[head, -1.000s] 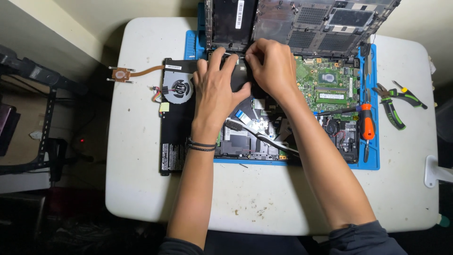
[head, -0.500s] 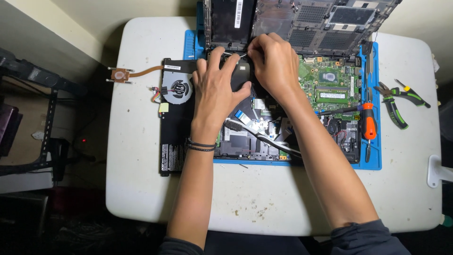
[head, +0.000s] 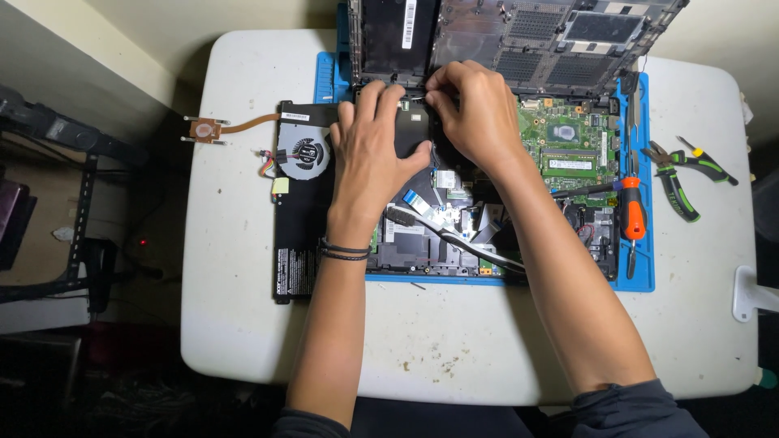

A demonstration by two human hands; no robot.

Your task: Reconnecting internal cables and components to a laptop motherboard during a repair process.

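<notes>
both hands working inside the opened laptop [head: 487, 203], at the table's [head: 243, 324] twelve o'clock edge.

the right hand [head: 475, 113] is now pinching something small by the hinge, having crept slightly up; the left hand [head: 373, 154] is staying flat, fingers spread, on the black part. cooling fan [head: 302, 154] at nine o'clock, orange screwdriver [head: 631, 219] and pliers [head: 677, 174] at three.

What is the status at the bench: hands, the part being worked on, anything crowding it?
Left hand flat on black inner panel. Right hand pinching at its top edge. Black round cooling fan lies beside, apart.
</notes>
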